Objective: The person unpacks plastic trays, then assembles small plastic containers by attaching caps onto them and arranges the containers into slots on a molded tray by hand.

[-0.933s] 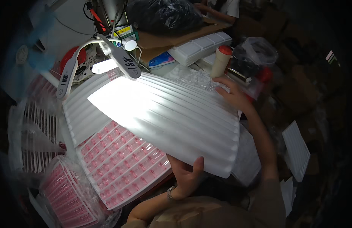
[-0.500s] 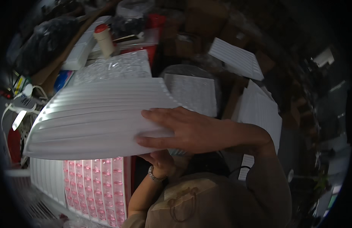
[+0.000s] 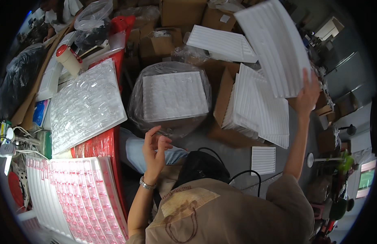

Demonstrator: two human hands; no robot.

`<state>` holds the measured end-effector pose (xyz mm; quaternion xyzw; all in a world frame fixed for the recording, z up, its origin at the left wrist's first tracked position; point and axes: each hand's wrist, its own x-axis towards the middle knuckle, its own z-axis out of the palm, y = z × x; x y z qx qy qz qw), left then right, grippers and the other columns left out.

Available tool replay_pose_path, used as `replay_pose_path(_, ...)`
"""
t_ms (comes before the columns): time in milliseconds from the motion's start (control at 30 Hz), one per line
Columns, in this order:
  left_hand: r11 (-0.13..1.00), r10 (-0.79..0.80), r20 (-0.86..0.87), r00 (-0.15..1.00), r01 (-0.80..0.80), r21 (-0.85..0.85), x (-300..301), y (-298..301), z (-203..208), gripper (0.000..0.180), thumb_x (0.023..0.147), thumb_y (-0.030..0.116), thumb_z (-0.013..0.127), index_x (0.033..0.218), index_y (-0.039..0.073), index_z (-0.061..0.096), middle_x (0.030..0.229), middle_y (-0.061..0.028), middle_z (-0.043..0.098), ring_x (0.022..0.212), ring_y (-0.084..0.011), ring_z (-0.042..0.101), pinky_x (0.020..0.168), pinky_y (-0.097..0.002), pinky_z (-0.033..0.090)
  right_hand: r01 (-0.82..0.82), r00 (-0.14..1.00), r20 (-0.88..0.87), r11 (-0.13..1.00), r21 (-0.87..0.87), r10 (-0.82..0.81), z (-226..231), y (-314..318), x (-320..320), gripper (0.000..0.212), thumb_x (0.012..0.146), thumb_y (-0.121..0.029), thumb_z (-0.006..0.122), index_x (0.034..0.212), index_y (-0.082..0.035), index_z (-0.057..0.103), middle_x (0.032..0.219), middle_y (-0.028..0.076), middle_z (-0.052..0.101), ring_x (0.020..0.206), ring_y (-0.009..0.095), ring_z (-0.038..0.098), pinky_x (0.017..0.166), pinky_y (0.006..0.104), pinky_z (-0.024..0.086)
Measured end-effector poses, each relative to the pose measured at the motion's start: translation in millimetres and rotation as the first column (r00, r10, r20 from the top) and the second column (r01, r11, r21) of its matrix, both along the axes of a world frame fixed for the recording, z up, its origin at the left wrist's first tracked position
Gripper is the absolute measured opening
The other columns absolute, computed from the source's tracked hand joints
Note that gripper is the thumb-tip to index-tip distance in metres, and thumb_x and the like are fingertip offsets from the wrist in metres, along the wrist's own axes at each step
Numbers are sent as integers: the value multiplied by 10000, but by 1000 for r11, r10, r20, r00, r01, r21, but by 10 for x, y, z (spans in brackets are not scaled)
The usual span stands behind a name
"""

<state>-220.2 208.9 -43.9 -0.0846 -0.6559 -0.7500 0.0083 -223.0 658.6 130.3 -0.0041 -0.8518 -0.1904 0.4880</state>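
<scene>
Well out to the far right, a white ridged tray (image 3: 274,46) hangs in the air, tilted, with its near right edge held in the grip of the right hand (image 3: 308,94), which is slightly blurred. That arm stretches far out from the body. The left hand (image 3: 156,151) is raised near the middle, palm partly turned inward; its grip is loose and half wide, with nothing in it, and a metal watch (image 3: 147,184) circles the wrist. Nearer than the held tray and to its left, a cardboard box (image 3: 224,89) carries a leaning stack of similar white sheets (image 3: 259,107). Farther off lies another ridged sheet (image 3: 217,40), and a small ridged sheet (image 3: 263,160) rests on the floor (image 3: 233,152). Left of the box, a pale tray (image 3: 175,96) sits on top of clear plastic wrapping (image 3: 135,99). On the red-edged surface (image 3: 99,145) at left lie a tray of pink clear pieces (image 3: 84,191) at the near end and, beyond it, a clear moulded tray (image 3: 86,105); a cream tumbler with a red lid (image 3: 69,61) stands just past that.
</scene>
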Motion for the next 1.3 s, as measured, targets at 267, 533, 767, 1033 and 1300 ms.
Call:
replay_pose_path(267, 998, 60, 178, 982, -55, -30, -106, -84, -231, 190, 924, 108, 511, 1062, -17, 548, 756, -56, 608, 635, -75, 561, 590, -221, 496, 868, 331, 894, 470, -163, -302, -2353, 919, -66, 509, 869, -298, 510, 1355, -210, 386, 1319, 208, 409, 1152, 391, 460, 889, 573, 397)
replay_pose_path(533, 977, 200, 320, 926, -164, -136, -27, -347, -454, 186, 936, 125, 504, 1036, -21, 561, 775, -59, 620, 656, -81, 576, 610, -208, 481, 210, 789, 614, 930, -302, 21, -2391, 296, -408, 302, 861, -214, 559, 1116, -54, 584, 1146, 176, 552, 1070, 337, 519, 883, 449, 423)
replay_pose_path(767, 944, 319, 426, 847, -244, -222, 37, -414, -650, 191, 938, 138, 508, 1020, -23, 569, 774, -60, 623, 618, -95, 590, 579, -206, 470, 80, 59, 475, 470, -879, 878, -2937, -1861, -677, 186, 823, -85, 567, 999, -42, 611, 942, 130, 603, 874, 317, 588, 741, 405, 466)
replay_pose_path(1033, 918, 394, 486, 780, -309, -248, -27, -344, -654, 167, 927, 97, 516, 1013, -37, 565, 774, -88, 619, 600, -111, 604, 555, -209, 491, 61, -382, 760, 835, -547, 526, -5108, -2485, -970, 531, 774, -59, 551, 1274, 11, 386, 1305, 253, 375, 984, 409, 571, 814, 431, 498)
replay_pose_path(1300, 898, 429, 497, 754, -295, -328, -146, -243, -724, 160, 931, 102, 507, 1000, -29, 569, 764, -72, 622, 541, -84, 568, 498, -194, 457, 96, -5, 874, 870, -484, 486, -6495, -1830, -1008, 660, 792, -89, 493, 1385, 13, 222, 1372, 244, 350, 1034, 376, 572, 801, 454, 508)
